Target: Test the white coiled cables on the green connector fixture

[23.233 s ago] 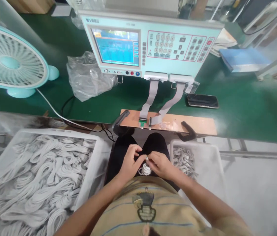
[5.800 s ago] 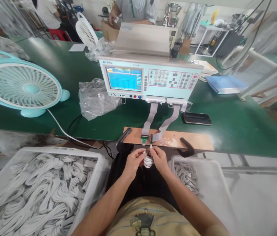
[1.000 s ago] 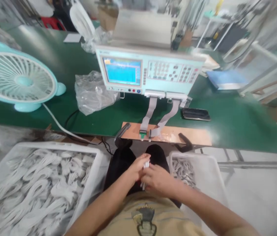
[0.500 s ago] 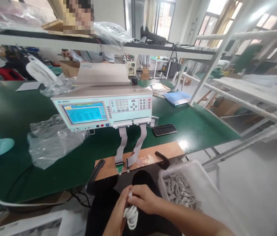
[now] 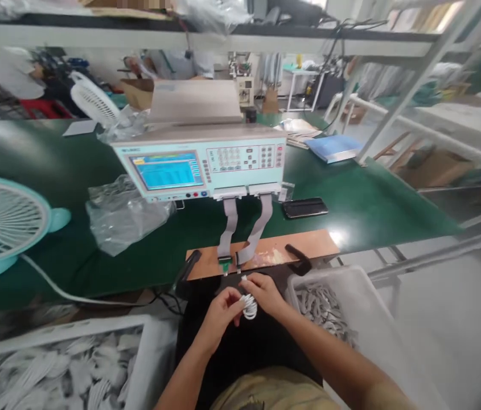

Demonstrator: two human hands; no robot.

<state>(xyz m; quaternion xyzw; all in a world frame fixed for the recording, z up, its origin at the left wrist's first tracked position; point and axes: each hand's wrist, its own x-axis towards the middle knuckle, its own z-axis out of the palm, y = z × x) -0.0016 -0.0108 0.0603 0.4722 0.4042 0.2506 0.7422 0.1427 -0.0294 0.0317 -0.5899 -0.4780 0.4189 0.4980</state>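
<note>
Both hands are low over the lap, meeting on one small coiled white cable (image 5: 249, 308). The left hand (image 5: 218, 316) has its grip closed on the coil's left side, fingers curled in against the loops. The right hand (image 5: 267, 293) pinches the coil from above and to the right — its grip is clenched on the cable too, with one short white end poking up just above the fingers. So the cable sits squarely between the two grips, held clear of the dark trousers below.

Just beyond the grip, the wooden board (image 5: 308, 246) lies on the near edge of the green bench (image 5: 372, 210). Two grey ribbon leads (image 5: 261, 228) run down to it from the pale tester unit (image 5: 206, 165), whose blue screen is lit. The small green connector (image 5: 224, 263) at the board's edge is close above the held cable, not touching it.

To the right of the grip, a white bin (image 5: 351, 307) holds more coiled cables. To the left and nearer the body, a second white bin (image 5: 65, 364) is full of them — blurred here. Farther left on the bench stand a turquoise fan (image 5: 1, 225) and a crumpled clear plastic bag (image 5: 124, 216). A dark phone (image 5: 305, 207) lies beyond the board, right of the ribbons.
</note>
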